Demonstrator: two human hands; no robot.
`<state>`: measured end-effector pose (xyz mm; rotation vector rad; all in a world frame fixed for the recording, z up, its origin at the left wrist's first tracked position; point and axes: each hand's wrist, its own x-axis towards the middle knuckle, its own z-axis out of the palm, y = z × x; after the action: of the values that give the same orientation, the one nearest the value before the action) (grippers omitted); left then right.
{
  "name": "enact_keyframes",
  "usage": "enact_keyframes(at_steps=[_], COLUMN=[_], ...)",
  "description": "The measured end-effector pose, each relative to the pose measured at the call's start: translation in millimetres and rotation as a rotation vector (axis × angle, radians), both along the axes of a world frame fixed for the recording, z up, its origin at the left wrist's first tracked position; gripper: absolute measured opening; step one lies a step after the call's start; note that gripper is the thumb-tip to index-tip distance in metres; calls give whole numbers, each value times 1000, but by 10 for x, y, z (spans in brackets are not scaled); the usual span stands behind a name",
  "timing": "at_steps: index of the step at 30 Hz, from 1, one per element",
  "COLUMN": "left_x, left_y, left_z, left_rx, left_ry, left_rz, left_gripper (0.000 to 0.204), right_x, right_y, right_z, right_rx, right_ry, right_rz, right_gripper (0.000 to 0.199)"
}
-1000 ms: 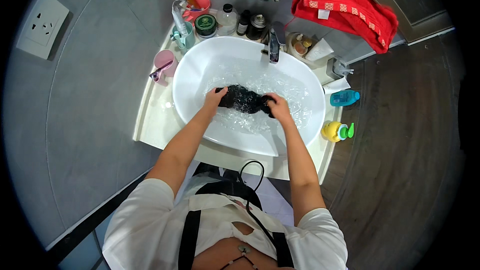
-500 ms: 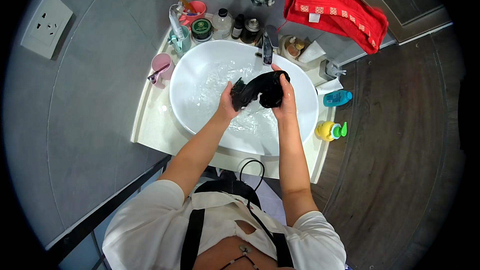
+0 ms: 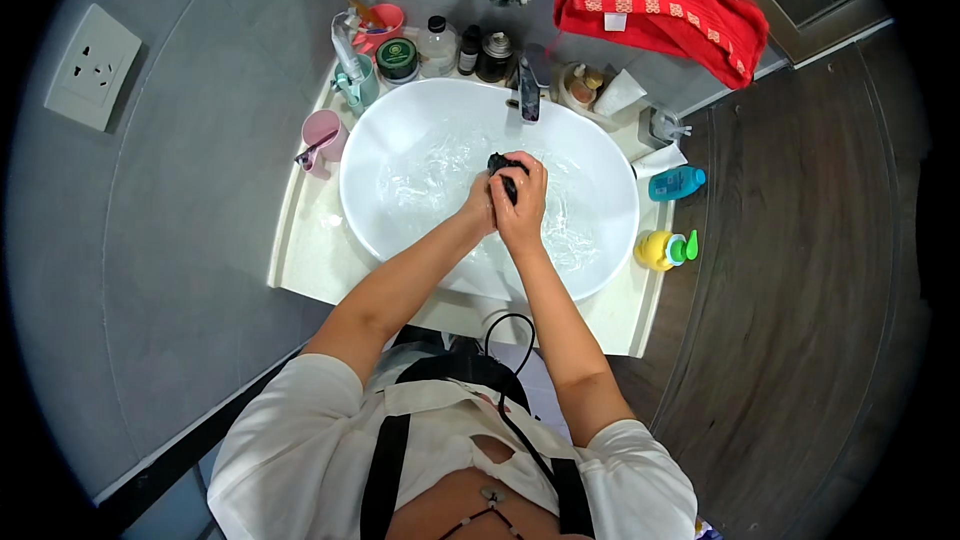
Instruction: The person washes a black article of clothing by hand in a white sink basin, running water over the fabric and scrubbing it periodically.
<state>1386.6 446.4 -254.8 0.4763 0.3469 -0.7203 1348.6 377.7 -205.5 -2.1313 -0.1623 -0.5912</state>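
Over the middle of the white basin [image 3: 612,205], a bunched black cloth [image 3: 497,162] is squeezed between my two hands. My left hand [image 3: 484,204] closes on it from the left, its fingers mostly hidden by the other hand. From the right, my right hand [image 3: 524,208] wraps its fingers over the cloth. Most of the cloth is covered, so its exact kind cannot be made out. Rippling clear water [image 3: 425,183] lies in the basin beneath. The dark faucet [image 3: 529,98] stands beyond my hands at the back rim.
Cups, including a pink one [image 3: 322,136], stand left of the basin. Several jars and bottles, one a green-lidded jar [image 3: 397,58], line the back. On the right are a blue bottle [image 3: 676,183] and a yellow pump bottle [image 3: 660,250]. A red towel [image 3: 650,15] hangs behind.
My hands have come together. The black cloth, stretched between them before, is now a small bunch inside them. My right hand has moved left, away from the faucet.
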Motion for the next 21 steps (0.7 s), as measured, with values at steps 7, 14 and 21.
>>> enact_keyframes(at_steps=[7, 14, 21], left_x=[-178, 103, 257], left_y=[-7, 606, 1273], left_z=[-157, -200, -295], left_rx=[540, 1082, 1177], left_ry=[-440, -477, -848], left_rz=[-48, -44, 189], left_gripper=[27, 31, 13], right_x=[213, -117, -341], right_y=[-174, -947, -1584], right_z=[-109, -593, -98], right_rx=[387, 393, 445], right_ry=[200, 492, 678], right_rz=[-253, -122, 111], right_gripper=[23, 26, 29])
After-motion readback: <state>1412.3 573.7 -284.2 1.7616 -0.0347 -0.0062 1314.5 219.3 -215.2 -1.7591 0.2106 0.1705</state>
